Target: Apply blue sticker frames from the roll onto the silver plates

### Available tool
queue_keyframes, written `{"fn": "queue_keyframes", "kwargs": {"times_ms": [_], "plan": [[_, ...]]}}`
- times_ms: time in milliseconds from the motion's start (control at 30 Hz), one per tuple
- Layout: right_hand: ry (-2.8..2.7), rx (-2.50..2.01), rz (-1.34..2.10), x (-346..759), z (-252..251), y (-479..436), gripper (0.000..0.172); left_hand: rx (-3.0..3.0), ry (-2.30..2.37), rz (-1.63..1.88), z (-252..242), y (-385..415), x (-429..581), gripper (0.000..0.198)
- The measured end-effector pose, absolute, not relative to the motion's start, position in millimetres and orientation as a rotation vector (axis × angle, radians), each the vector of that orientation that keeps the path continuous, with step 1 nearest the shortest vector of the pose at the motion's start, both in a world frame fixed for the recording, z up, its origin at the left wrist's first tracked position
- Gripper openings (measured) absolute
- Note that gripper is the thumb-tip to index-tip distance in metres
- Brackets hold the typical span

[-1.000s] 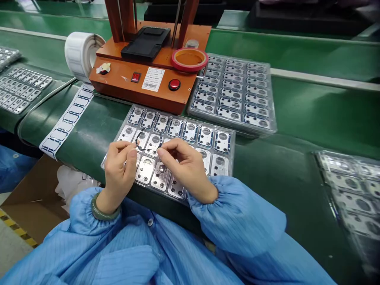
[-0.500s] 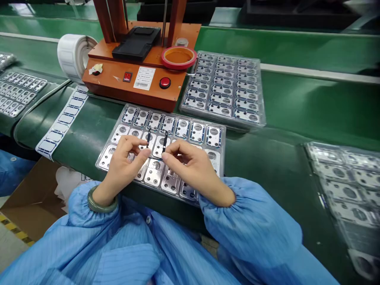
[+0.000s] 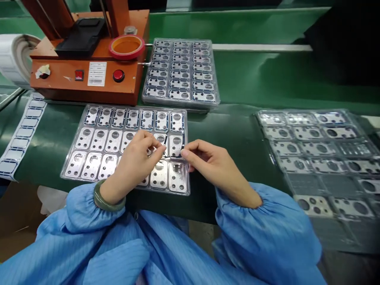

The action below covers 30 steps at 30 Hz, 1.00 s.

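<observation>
Two hands: left hand [image 3: 135, 162] and right hand [image 3: 213, 166] meet over the near tray [image 3: 71, 174]; on each, thumb and forefinger pinch one side of a thin black frame [image 3: 165, 141].
Frame place: low over the pocket at the 3 o'clock end of the tray's middle row.
Change: half a second ago the hands held it over the middle pockets; now the work has shifted rightward.
Around: full tray [image 3: 181, 69] at 12 o'clock, orange machine [image 3: 86, 79] at 11 o'clock.

Blue sleeves [image 3: 267, 221], green belt [image 3: 252, 79], orange machine [image 3: 68, 85], red button [image 3: 118, 75].
</observation>
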State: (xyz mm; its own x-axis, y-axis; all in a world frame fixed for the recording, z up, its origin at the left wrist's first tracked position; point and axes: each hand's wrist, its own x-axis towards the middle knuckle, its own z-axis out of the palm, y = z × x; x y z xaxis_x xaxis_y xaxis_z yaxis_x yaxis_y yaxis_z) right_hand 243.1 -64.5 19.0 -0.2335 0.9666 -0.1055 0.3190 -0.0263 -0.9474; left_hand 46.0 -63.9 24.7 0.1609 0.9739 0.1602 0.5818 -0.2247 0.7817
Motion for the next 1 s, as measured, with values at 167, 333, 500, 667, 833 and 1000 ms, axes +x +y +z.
{"fn": "queue_keyframes", "kwargs": {"times_ms": [167,333,500,667,833,1000], "plan": [[-1.583,-1.486,1.135,250.8,-3.8,-64.3,0.024,2.016,1.457,0.839,8.3,-55.6,67.5,0.010],[-1.546,-1.524,1.169,247.6,-8.1,-64.6,0.023,2.130,1.483,0.816,-4.7,-55.6,71.2,0.006],[-1.507,-1.550,1.231,248.0,-4.9,-64.5,0.023,2.114,1.470,0.839,-3.3,-57.1,72.3,0.005],[-1.479,-1.540,1.256,247.1,-4.8,-65.0,0.022,2.111,1.475,0.825,-0.9,-58.4,72.8,0.006],[-1.465,-1.536,1.280,247.9,-4.9,-65.1,0.021,2.110,1.478,0.821,0.5,-58.1,73.0,0.006],[-1.446,-1.530,1.310,248.8,-5.1,-65.5,0.020,2.128,1.479,0.808,1.4,-57.9,73.0,0.005]]}}
